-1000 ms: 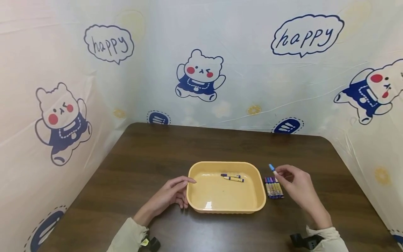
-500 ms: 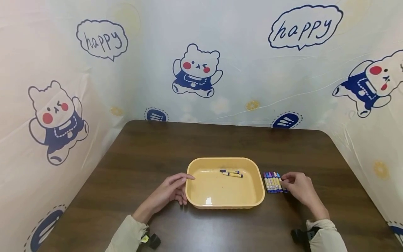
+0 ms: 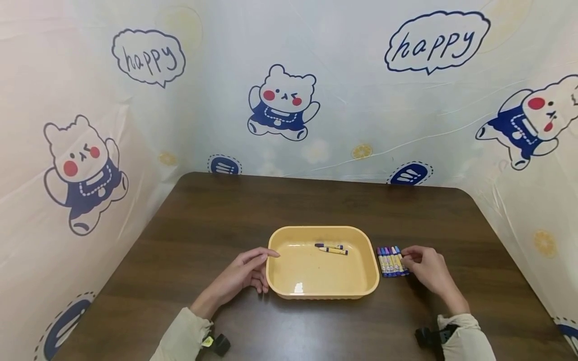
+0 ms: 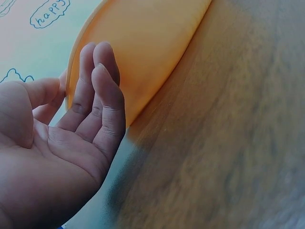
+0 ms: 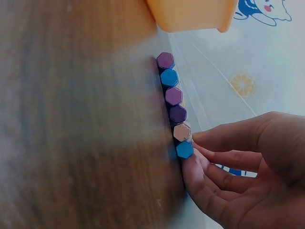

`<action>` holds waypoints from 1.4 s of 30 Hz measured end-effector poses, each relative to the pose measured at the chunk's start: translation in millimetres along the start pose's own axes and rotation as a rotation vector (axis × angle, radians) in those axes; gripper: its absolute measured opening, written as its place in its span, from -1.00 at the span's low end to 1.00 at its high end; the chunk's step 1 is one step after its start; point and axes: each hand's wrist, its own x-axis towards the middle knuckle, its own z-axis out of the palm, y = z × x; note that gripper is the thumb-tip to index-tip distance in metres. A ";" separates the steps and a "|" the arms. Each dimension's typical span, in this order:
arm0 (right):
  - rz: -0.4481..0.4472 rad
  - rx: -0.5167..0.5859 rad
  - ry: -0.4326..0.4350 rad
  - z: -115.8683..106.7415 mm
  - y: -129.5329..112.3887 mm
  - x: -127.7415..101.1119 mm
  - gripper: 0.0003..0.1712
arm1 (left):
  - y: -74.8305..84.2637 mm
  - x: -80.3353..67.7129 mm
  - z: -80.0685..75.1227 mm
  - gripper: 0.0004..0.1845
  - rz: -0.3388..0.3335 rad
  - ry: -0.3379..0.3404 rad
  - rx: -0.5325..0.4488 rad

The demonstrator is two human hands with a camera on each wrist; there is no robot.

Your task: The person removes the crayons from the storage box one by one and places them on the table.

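My right hand [image 3: 429, 269] pinches a light blue crayon [image 5: 185, 149] between thumb and fingertips, at the right end of a row of crayons [image 3: 389, 261]. The crayons lie side by side, with yellow wrappers and purple, blue and peach ends; a peach crayon [image 5: 182, 132] is right beside the blue one. Across the table, my left hand [image 3: 241, 273] touches the left rim of a yellow plastic tray [image 3: 316, 228]. Its index finger reaches over the rim, while the other fingers [image 4: 108, 93] rest loosely along the outer wall.
Inside the tray lie a dark-tipped crayon [image 3: 319, 245] and a pale-tipped crayon [image 3: 334, 251], close together. Everything stands on a dark brown wooden table [image 3: 217, 220]. A printed curtain [image 3: 352, 75] encloses its back and sides.
My right hand has come down from above the row, bringing the blue crayon to its right end, then nudged slightly left. My left hand keeps its place at the tray.
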 end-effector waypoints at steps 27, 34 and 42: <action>-0.358 0.066 0.081 -1.2 -118.0 -7.4 -0.79 | -2.8 -0.5 -1.7 -0.47 0.031 -0.018 -0.020; -0.458 0.040 -0.008 21.2 -161.5 -0.2 -0.76 | -3.2 -0.9 -3.3 -0.47 0.024 -0.018 -0.014; -0.492 -0.139 -0.095 49.6 -168.8 7.6 -0.80 | -2.9 -0.8 -0.2 -0.47 0.028 -0.012 -0.014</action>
